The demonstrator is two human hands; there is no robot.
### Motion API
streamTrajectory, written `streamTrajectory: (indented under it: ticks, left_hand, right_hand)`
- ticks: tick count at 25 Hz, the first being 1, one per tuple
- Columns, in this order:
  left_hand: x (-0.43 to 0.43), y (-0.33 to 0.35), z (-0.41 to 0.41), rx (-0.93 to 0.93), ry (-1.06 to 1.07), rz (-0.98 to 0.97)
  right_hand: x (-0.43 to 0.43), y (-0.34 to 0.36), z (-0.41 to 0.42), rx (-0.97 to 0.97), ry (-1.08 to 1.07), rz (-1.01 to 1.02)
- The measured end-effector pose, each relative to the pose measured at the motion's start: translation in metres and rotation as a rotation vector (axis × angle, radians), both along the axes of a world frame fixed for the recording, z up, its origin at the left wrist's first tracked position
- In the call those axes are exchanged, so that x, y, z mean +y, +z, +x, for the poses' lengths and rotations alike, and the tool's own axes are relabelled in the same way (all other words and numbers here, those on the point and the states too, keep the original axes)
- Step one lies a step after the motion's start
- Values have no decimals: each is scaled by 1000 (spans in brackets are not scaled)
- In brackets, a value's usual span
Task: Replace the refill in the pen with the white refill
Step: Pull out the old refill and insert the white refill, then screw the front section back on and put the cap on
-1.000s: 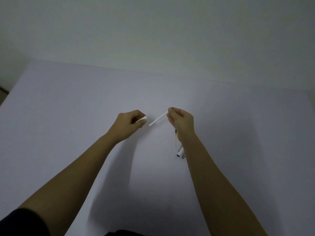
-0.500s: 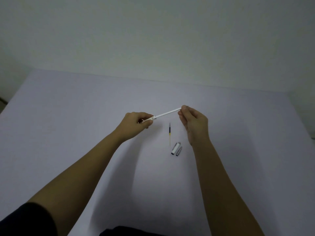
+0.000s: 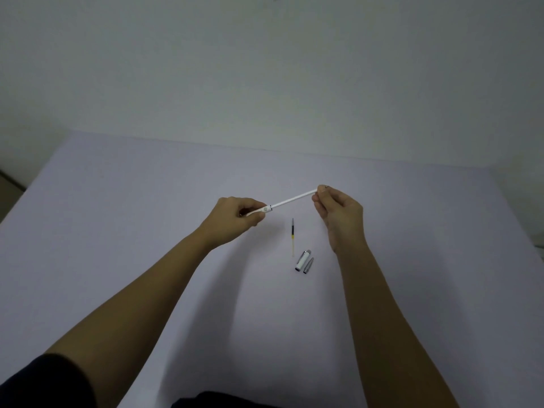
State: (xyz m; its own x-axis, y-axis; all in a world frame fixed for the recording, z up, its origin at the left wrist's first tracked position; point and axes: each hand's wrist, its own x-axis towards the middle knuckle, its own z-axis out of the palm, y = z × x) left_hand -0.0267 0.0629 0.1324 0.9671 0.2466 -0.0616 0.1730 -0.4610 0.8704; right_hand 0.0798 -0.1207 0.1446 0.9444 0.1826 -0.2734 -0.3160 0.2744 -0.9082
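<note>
While the white refill (image 3: 293,198) hangs in the air above the bench (image 3: 123,219), it runs as a thin slanted line between the two hands, its right end higher than its left. At that lower left end it meets a white pen part (image 3: 259,210), which the left hand (image 3: 235,219) grips with curled fingers; how far the refill sits inside that part cannot be told from here. The right hand (image 3: 338,212) pinches the refill's upper end between fingertips, the rest of the hand loosely folded behind. Below the gap between the hands, flat on the bench, lies a second refill (image 3: 293,235), dark along its far half and yellow toward the person, pointing roughly away from them. Just nearer than it, two short pen pieces rest side by side: a white and silver barrel section (image 3: 302,260) and, just beside it on the right, a small grey tapered tip (image 3: 308,265). Both forearms stretch out bare over the pale surface, and a dark sleeve (image 3: 44,381) shows at the left arm's near end.
</note>
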Motion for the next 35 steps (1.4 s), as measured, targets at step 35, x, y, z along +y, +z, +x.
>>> streamTrajectory:
  ticks: [35]
  left_hand:
    - [6,0,4,2,45,-30]
  right_hand:
    - [-42,-136,-8,121,233,-1155]
